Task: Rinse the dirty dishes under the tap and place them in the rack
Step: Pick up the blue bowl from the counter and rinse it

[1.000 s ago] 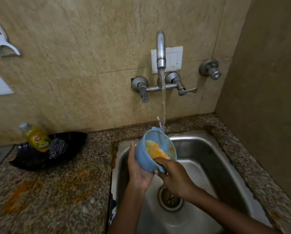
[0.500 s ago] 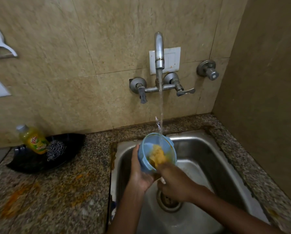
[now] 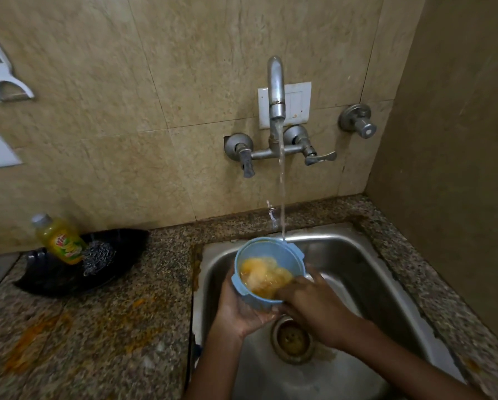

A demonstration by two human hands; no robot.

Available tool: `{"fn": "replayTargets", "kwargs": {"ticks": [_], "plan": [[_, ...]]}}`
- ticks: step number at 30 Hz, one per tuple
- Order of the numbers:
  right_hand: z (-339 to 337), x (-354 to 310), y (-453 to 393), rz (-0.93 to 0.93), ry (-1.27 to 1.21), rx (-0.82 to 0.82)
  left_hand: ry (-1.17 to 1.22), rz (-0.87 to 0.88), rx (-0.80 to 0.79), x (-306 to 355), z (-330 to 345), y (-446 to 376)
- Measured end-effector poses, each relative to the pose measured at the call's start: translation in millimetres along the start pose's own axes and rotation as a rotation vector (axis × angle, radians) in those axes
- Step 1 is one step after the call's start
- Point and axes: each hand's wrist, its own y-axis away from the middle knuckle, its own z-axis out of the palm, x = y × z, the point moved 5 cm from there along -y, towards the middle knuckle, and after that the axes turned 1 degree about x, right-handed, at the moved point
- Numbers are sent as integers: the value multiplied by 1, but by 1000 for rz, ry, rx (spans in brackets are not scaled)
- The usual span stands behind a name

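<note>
Left hand [image 3: 242, 307] cupped under blue bowl [image 3: 259, 252], right hand [image 3: 311, 307] fingers inside.

Pale blue bowl [image 3: 266, 256] with orange residue; speckled brown granite counter [image 3: 120, 327].

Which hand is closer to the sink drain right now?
Right. The right hand is just above the drain, its fingers reaching into the blue bowl. The left hand cups the bowl's underside, off to the drain's left.
</note>
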Motion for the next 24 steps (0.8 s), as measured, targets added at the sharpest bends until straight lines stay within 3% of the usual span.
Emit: {"fn": "replayTargets", "kwargs": {"ticks": [3,4,8,12,15,17,21,24], "plan": [[-9,2,2,234,-894,-33,-39,-22,12,-4,-3,4],[-7,8,2,339,-1087,-33,-90,-15,46,-3,-6,3],[13,35,12,726,-1451,-172,-219,79,164,0,-11,7],[27,44,21,818,-1759,-358,-300,159,175,5,-14,7],[31,52,16,829,-1838,-408,-466,237,241,11,-9,6],[28,60,4,854,-1798,-352,-574,389,288,20,-1,6],[4,73,-35,916,-1496,-104,-669,637,399,27,31,7],[-20,61,-63,768,-1027,90,-841,725,617,27,46,0]]}}
